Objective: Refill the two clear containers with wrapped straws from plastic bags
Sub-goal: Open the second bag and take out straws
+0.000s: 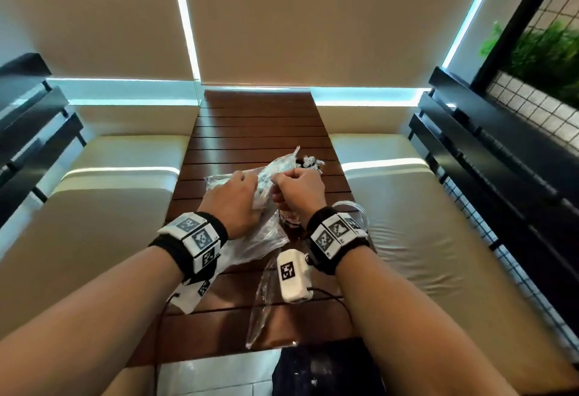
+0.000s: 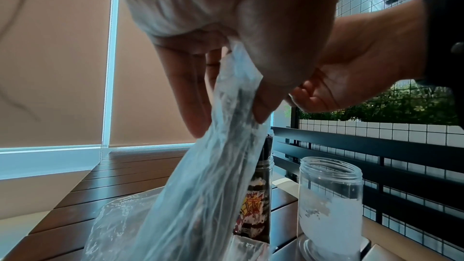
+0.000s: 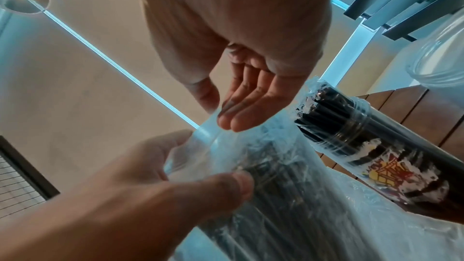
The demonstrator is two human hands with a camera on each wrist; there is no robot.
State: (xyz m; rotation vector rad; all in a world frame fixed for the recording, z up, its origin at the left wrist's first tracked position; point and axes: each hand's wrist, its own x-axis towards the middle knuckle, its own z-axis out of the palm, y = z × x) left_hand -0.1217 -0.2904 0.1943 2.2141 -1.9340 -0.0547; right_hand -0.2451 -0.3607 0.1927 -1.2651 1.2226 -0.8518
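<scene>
Clear bag (image 3: 288,195) of black straws beside filled container (image 3: 371,146)

The scene is seen from above and behind the forearms by the head camera, aimed forward and down along the slatted wooden table (image 1: 257,120). From each wrist, a very close upward-tilted view past the palm is given. The plastic bag of straws (image 2: 200,195) is shared by all three views, and the labelled container (image 3: 376,158) by both wrist views.
</scene>
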